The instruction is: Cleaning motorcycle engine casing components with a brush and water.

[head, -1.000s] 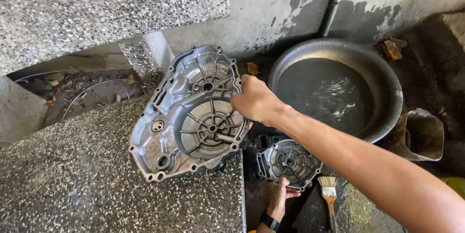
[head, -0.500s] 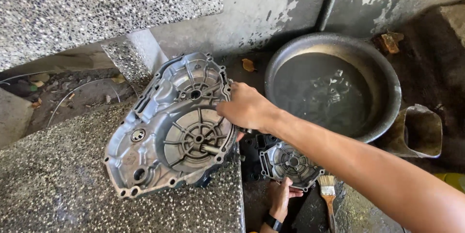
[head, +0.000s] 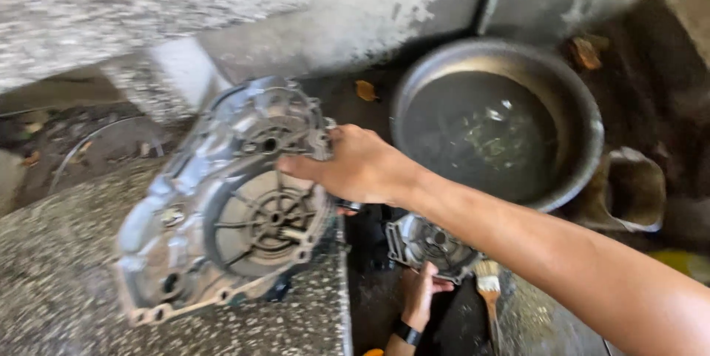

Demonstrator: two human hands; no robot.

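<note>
— Gripping what, that right hand (head: 362,167)?

— It is clamped on the right edge of the large engine cover (head: 229,208), thumb over the inner face, fingers behind the rim. The cover is a grey cast-metal casing, tilted, its lower edge resting on the speckled stone ledge (head: 66,282) at the near left.

— And the left hand (head: 421,293)?

— Lower down, near the bottom centre, with a dark wristband (head: 403,332). It is closed on the near edge of a smaller round cover (head: 433,245), which sits in the dark gap right of the ledge.

— What lies around them?

— A paintbrush (head: 489,289) just right of the small cover; a wide metal basin (head: 577,112) of murky water at the far right; a cut plastic container (head: 632,193) beside the basin.
</note>
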